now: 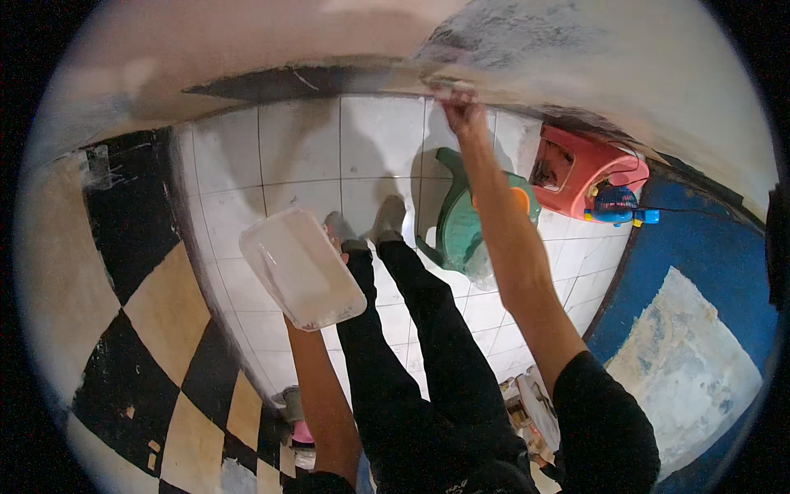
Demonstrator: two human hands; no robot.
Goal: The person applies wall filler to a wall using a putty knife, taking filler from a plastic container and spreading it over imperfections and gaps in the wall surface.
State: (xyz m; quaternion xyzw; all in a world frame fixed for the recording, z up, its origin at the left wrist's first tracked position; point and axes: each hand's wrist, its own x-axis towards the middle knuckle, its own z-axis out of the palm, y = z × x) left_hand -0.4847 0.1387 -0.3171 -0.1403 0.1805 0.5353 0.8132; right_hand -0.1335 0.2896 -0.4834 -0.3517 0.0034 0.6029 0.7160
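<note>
A whitish rectangular plastic tub (301, 265) rests tilted in my left hand (335, 241), left of my legs. Some of that hand's fingers show past the tub's right rim; the rest is hidden beneath it. Pale smears coat the inside of the tub. My right arm stretches far forward, and my right hand (462, 105) is closed low against the wall (559, 49), close to where it meets the floor. A small, pale flat thing shows at its fingertips, too blurred to name. Around that spot the wall has a grey, patchy area.
A green plastic stool (461, 222) stands beneath my right forearm. Beyond it sit a pink plastic stool (568, 177) and a small blue fan (615, 203). White tiles (300, 136) cover the floor. A black-and-cream checkered wall (169, 329) rises at left, a blue surface (683, 222) at right.
</note>
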